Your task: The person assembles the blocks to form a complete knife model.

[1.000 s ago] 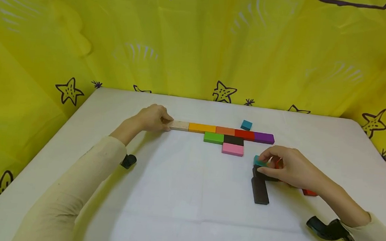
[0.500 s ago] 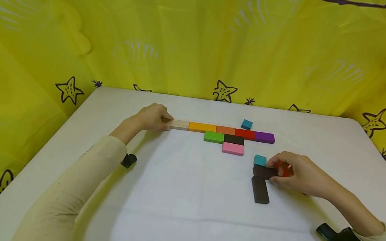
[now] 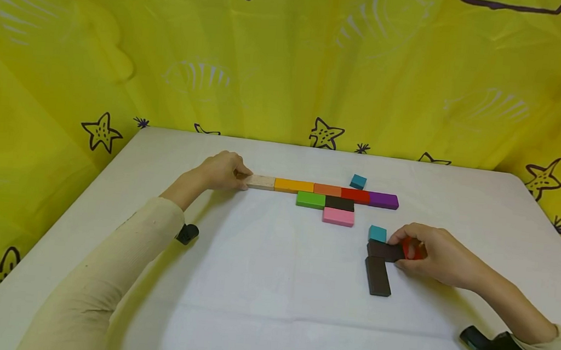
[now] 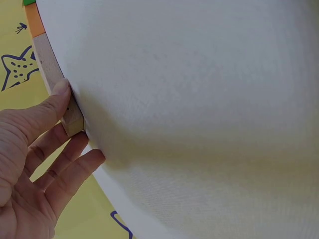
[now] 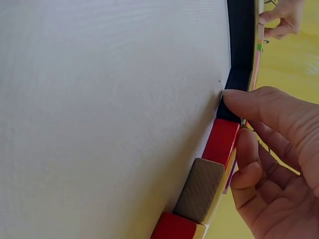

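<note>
Red block [image 3: 410,248] pinched, long axis sideways

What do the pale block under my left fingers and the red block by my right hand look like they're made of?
Pale block: apparently bare, unpainted wood, with faint grain and a matte face. Red block: likely the same wood under smooth opaque paint with a slight sheen; its core is hidden.

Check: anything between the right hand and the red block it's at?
Nothing visible. The right hand already pinches the small red wooden block, which sits at the end of the dark brown flat block.
</note>
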`<act>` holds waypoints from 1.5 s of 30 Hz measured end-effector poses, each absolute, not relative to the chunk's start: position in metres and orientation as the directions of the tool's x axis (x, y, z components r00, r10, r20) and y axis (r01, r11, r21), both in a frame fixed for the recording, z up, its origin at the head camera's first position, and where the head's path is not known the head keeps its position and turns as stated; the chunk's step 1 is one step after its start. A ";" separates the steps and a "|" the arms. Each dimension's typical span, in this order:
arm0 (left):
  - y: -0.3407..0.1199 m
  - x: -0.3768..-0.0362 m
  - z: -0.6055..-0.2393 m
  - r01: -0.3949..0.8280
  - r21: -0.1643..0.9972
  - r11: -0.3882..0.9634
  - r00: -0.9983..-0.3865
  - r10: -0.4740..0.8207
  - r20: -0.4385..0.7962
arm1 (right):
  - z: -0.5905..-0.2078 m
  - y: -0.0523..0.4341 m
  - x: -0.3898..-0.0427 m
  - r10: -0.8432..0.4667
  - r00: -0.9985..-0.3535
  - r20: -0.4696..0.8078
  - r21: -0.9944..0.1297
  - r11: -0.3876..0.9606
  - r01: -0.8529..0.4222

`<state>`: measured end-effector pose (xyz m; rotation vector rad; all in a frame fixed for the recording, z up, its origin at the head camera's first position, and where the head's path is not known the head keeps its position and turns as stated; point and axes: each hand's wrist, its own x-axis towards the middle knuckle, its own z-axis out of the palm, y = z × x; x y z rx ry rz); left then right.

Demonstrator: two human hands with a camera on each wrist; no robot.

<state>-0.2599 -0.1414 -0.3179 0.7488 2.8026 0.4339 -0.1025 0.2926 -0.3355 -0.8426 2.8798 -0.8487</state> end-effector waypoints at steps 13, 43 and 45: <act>-0.142 -0.260 -0.319 0.463 0.324 0.825 -0.846 0.520 -0.116 | -0.333 0.291 -0.102 -0.474 -0.869 0.142 -0.508 0.718 -0.475; -0.142 -0.259 -0.319 0.463 0.321 0.826 -0.849 0.517 -0.107 | -0.327 0.250 -0.126 -0.482 -0.865 0.140 -0.564 0.679 -0.470; -0.142 -0.259 -0.319 0.464 0.321 0.826 -0.849 0.518 -0.105 | -0.327 0.246 -0.128 -0.489 -0.860 0.147 -0.564 0.672 -0.479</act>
